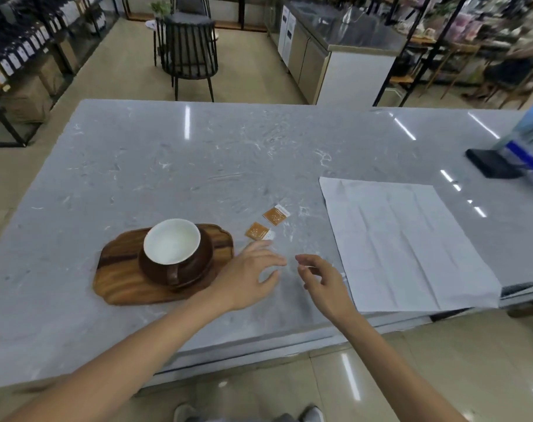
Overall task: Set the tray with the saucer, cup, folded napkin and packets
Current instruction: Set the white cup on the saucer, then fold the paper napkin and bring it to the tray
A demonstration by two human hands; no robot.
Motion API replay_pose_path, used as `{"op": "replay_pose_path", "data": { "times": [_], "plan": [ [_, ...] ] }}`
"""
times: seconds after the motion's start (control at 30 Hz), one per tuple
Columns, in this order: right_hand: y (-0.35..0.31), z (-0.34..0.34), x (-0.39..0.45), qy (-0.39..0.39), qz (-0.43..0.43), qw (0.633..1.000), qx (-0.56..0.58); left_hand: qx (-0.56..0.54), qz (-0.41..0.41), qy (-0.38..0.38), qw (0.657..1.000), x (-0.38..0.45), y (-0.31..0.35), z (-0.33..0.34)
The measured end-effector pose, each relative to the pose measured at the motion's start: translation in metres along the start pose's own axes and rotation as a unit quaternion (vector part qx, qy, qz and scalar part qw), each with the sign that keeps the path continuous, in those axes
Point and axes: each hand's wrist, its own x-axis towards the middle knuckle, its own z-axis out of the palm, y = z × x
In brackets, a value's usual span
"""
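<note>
A wooden tray point(122, 269) lies on the grey marble counter at the left. On it stands a dark brown saucer point(204, 263) with a brown cup point(172, 249), white inside, its handle facing me. Two orange packets point(257, 230) point(275, 215) lie on the counter just right of the tray. A white napkin point(405, 245) is spread flat and unfolded at the right. My left hand point(247, 275) hovers open beside the tray's right edge, below the packets. My right hand point(323, 278) is open too, fingers curled, between the packets and the napkin. Neither hand holds anything.
A black holder with blue-and-white packaging point(514, 156) stands at the counter's far right. The counter's near edge point(259, 348) runs under my forearms. Beyond the counter are a black chair point(189, 53), a steel cabinet point(335, 56) and shelves.
</note>
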Motion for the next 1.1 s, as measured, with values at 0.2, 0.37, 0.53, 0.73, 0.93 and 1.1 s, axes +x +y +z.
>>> {"op": "replay_pose_path", "data": {
  "times": [0.2,0.37,0.53,0.73,0.93,1.1],
  "plan": [
    [0.049,-0.078,0.001,0.01,-0.039,0.995,-0.087,-0.018,0.008,-0.056,0.998,0.046,0.058,0.067],
    [0.099,-0.151,0.002,0.009,-0.047,0.984,-0.173,-0.009,0.014,-0.119,0.993,0.071,0.1,0.134],
    [0.141,-0.197,-0.009,-0.017,-0.075,0.972,-0.22,0.083,0.014,-0.125,0.989,0.081,0.117,0.178],
    [0.179,-0.23,-0.013,-0.061,-0.17,0.938,-0.297,0.067,0.024,-0.038,0.997,0.075,0.115,0.191],
    [0.196,-0.26,-0.006,-0.055,-0.219,0.925,-0.304,0.022,-0.013,-0.013,1.0,0.08,0.117,0.176],
    [0.205,-0.29,-0.006,0.015,-0.194,0.938,-0.286,-0.047,-0.086,0.046,0.994,0.077,0.112,0.146]
  ]
}}
